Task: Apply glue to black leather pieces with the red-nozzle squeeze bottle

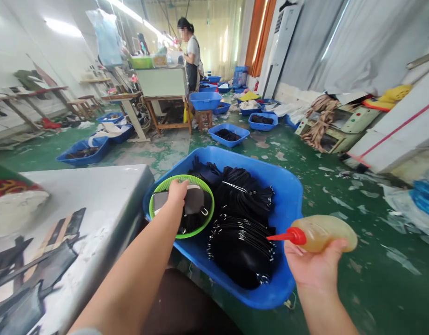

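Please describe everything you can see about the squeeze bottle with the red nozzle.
The squeeze bottle is soft, translucent plastic, holding a yellowish liquid. It has a red cap with a long pointed nozzle. It lies almost horizontal, the nozzle pointing left toward the blue tub. The right hand holds it from below, over the tub's right edge.

Amber squeeze bottle (322,233), red nozzle, sideways

Small basket (165,185) sits inside big tub (287,195), left side; stacked pieces (242,232) fill its right. Table (106,195) left of tub. More tubs (228,135) on floor behind.
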